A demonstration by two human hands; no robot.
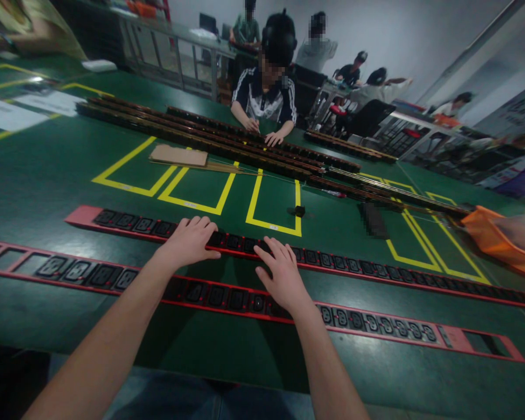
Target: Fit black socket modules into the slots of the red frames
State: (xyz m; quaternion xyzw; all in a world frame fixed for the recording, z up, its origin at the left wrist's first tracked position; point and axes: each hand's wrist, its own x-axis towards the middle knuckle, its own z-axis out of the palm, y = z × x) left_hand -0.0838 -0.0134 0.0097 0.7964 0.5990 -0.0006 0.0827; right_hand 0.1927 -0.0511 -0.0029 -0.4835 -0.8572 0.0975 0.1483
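Two long red strips with black sockets lie across the green table. My left hand (191, 242) rests on the farther red strip (398, 280), left of its middle, fingers spread over the sockets. Farther right along that same strip is my right hand (280, 269), its fingers apart and fingertips at the strip's edge. Neither hand has closed around anything. The nearer red strip (452, 336) runs beneath my forearms; it has sockets along much of its length and open frames at its left end.
Beyond the strips, the green table (114, 326) bears yellow tape outlines, a cardboard piece (179, 156), a small black part (299, 211) and long dark rails (192, 131). An orange bin (494, 233) stands at right. A person works opposite; others sit farther back.
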